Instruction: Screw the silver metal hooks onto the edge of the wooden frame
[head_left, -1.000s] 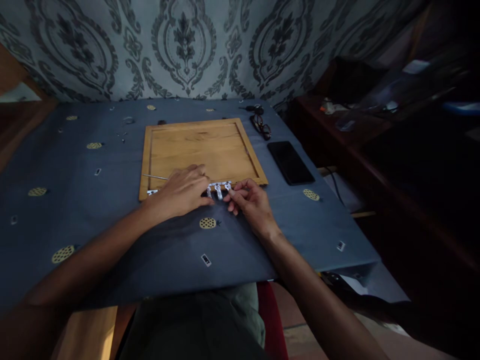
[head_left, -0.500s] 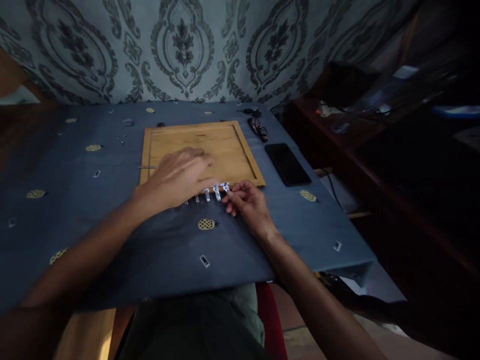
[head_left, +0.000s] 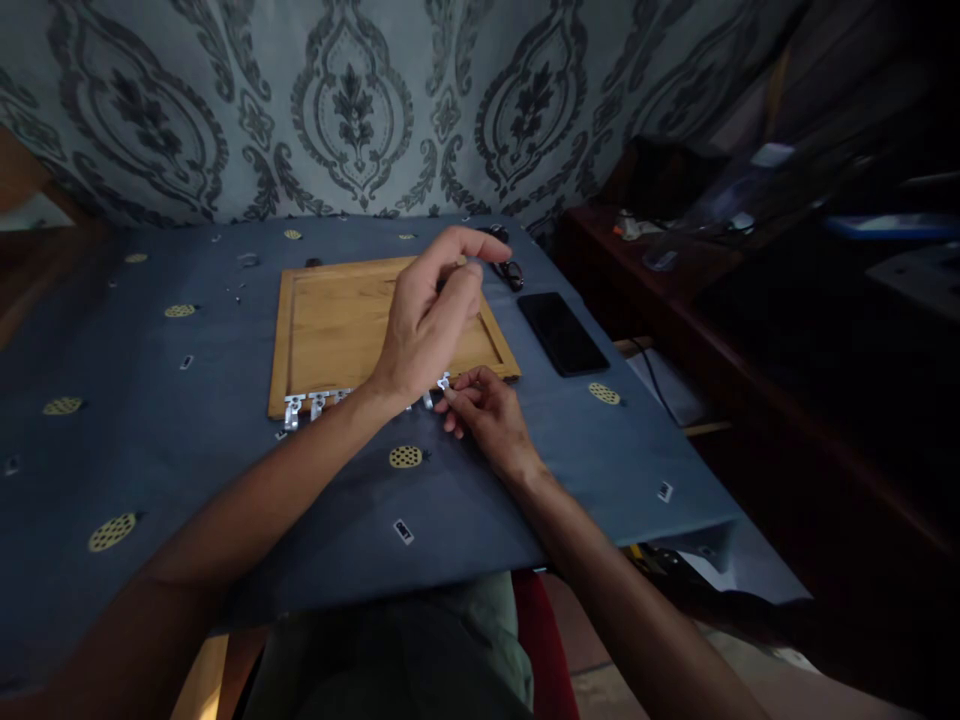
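Observation:
A shallow wooden frame board lies on the cloth-covered table. Along its near edge sits a row of small silver metal clips, several in view; my left forearm hides part of the row. At the right end of that row, my right hand pinches a small metal clip between thumb and fingertips. Above the board my left hand is raised, fingers curled and the index bent over toward the right. Whatever it holds is hidden by the hand.
A black phone lies right of the board, with eyeglasses behind it. Tiny loose bits rest on the cloth at the back left. Beyond the table's right edge stands a dark red cabinet with clutter on top.
My left hand has risen and moved right from low over the board, uncovering clips at the left. The thin rod seen beside it is out of sight. My right hand stays at its clip.

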